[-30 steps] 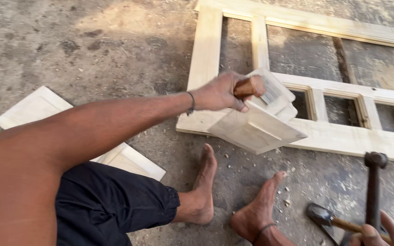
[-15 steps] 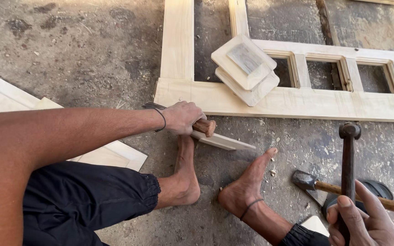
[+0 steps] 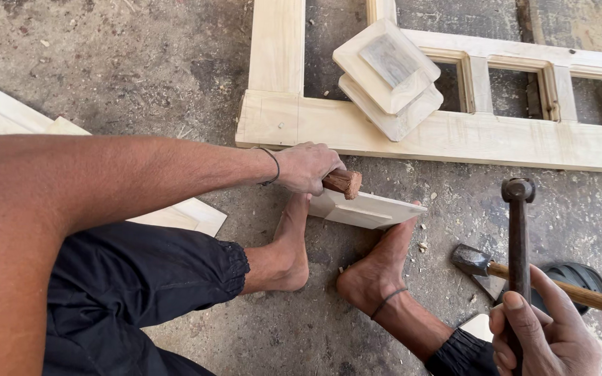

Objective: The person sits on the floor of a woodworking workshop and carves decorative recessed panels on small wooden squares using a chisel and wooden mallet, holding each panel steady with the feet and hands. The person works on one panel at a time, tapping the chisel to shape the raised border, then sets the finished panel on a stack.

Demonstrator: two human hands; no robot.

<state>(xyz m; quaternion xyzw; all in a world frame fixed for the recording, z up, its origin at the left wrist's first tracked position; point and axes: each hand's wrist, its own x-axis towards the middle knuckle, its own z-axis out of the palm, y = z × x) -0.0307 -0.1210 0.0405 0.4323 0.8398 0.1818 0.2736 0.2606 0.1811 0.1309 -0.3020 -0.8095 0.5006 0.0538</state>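
My left hand (image 3: 306,167) grips a tool with a brown wooden handle (image 3: 343,183), a chisel by its look, its blade hidden. The handle sits over a small pale wooden panel (image 3: 365,209) lying on the concrete between my two bare feet (image 3: 374,268). My right hand (image 3: 545,331), at the lower right corner, holds a dark hammer (image 3: 518,230) upright, head raised. Two more small raised panels (image 3: 388,73) are stacked on the pale wooden frame (image 3: 454,136) beyond.
A second tool with a metal head and wooden handle (image 3: 496,268) lies on the floor by my right hand, next to a dark round object (image 3: 580,275). Flat pale boards (image 3: 8,115) lie at left. Wood chips dot the rough concrete.
My left hand carried one panel off the stack down to the floor between my feet, still holding the brown-handled tool. My right hand with the hammer has come further into view.
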